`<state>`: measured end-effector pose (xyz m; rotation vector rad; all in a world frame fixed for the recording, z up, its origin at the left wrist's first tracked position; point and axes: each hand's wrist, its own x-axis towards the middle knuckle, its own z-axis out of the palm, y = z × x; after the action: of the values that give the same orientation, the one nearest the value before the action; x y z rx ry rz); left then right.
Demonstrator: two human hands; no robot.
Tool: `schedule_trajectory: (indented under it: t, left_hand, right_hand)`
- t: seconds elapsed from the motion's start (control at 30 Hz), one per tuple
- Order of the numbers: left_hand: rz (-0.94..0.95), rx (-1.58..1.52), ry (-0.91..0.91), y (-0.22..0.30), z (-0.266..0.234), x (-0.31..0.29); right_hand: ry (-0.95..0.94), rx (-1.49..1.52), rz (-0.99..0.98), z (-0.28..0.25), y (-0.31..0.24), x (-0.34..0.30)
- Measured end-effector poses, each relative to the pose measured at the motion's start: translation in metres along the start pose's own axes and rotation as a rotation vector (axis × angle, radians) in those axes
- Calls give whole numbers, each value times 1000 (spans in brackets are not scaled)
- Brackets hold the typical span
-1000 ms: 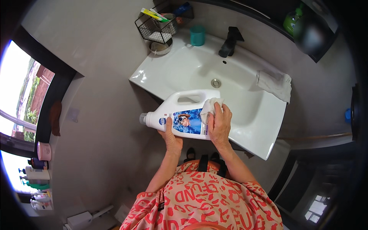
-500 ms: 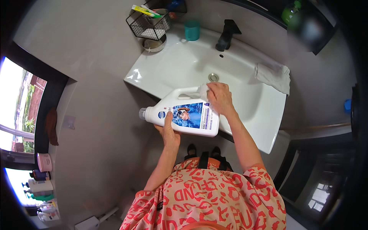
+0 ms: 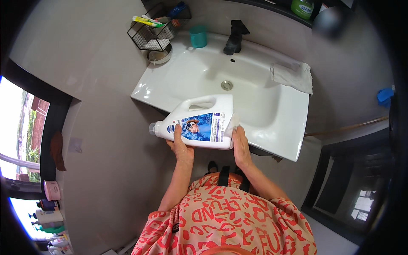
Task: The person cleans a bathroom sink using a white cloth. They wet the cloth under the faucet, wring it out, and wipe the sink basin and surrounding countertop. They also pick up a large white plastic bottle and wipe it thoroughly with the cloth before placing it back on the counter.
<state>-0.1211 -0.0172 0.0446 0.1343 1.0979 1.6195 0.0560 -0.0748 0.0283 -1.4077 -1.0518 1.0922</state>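
A white detergent jug (image 3: 202, 106) lies tilted on its side in front of the sink, its clear cap toward the left and its handle loop facing the basin. My left hand (image 3: 182, 151) grips it near the cap end, with the thumb on the blue picture label and the fingers underneath. At the jug's base, my right hand (image 3: 241, 148) presses a thin white wipe (image 3: 234, 120) against the bottom. Its fingers are closed on the wipe, and part of them is hidden behind the jug.
Beyond the jug is a white sink (image 3: 255, 108) with a black faucet (image 3: 233, 38). A teal cup (image 3: 198, 36), a wire basket (image 3: 148, 36), a round dish (image 3: 160, 55) and a folded white cloth (image 3: 293, 76) rest on its rim. Bottles (image 3: 49, 216) line the windowsill at left.
My right hand with the wipe has moved from the top of the jug, by the handle's end, down and around to its base. The jug stays in my left hand.
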Motion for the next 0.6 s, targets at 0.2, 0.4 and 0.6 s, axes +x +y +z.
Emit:
schedule_trajectory:
  t: [0.2,0.4,0.6]
  left_hand:
    - [-81,11,-133,-3,-15,11]
    - [-85,40,-163,-1,-17,11]
    - [-68,29,-160,2,-14,9]
  right_hand:
    - [120,-169,-253,7,-16,-6]
    - [291,-303,-237,3,-5,63]
    - [92,-471,-216,-24,-29,121]
